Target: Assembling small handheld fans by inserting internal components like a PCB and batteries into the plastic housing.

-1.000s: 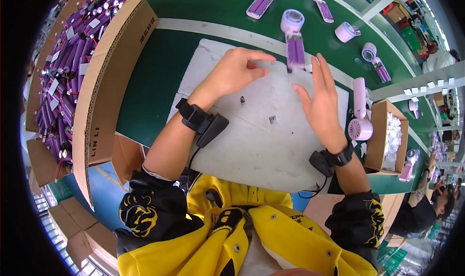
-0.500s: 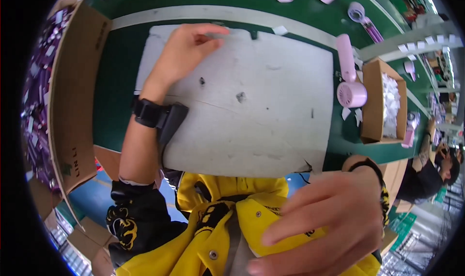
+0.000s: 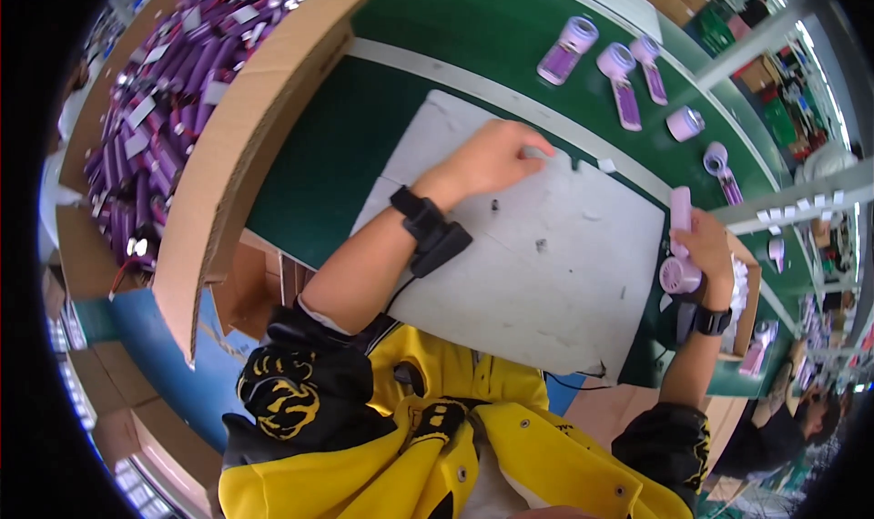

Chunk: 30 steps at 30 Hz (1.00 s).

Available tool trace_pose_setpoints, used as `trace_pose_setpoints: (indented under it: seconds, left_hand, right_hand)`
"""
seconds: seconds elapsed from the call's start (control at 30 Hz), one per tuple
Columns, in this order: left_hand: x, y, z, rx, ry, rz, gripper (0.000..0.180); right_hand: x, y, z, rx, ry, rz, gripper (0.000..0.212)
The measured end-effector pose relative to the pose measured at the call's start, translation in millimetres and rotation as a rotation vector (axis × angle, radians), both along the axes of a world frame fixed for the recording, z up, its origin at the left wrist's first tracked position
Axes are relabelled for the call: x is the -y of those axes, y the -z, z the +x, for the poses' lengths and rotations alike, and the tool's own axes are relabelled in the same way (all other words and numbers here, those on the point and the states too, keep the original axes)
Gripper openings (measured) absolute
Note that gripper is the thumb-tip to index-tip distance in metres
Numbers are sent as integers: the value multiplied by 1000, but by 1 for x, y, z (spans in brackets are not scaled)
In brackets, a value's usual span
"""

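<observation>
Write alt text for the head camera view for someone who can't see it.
A person's right hand grips a pink handheld fan at the right edge of a grey work mat, while the left hand rests closed on the mat's far edge. More fans lie on the green table beyond.

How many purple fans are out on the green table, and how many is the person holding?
Purple fans on the green table: 5
Purple fan in the right hand: 1
Total: 6
</observation>
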<state>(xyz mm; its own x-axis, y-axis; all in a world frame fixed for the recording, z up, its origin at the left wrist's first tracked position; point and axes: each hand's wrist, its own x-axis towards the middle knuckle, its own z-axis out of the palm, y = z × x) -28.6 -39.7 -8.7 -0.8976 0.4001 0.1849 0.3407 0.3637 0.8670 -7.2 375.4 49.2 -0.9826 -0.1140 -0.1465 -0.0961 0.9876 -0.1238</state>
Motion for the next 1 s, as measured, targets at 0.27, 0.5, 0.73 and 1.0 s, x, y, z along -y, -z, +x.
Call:
trace_pose_setpoints:
  seconds: [0.27, 0.5, 0.73, 1.0]
  left_hand:
    - [-24, -2, 1, 214, 248, 322, 37]
    - [-39, -3, 7, 231, 320, 296, 62]
    - [-44, -3, 7, -1, 400, 147, 66]
    - [-57, 4, -2, -202, 364, 141, 55]
  right_hand:
    - [126, -58, 60, -440, -271, -222, 20]
    - [171, -13, 74, -230, -713, -155, 31]
    - [208, -85, 51, 133, -643, -311, 28]
    - [360, -157, 28, -41, -954, -489, 15]
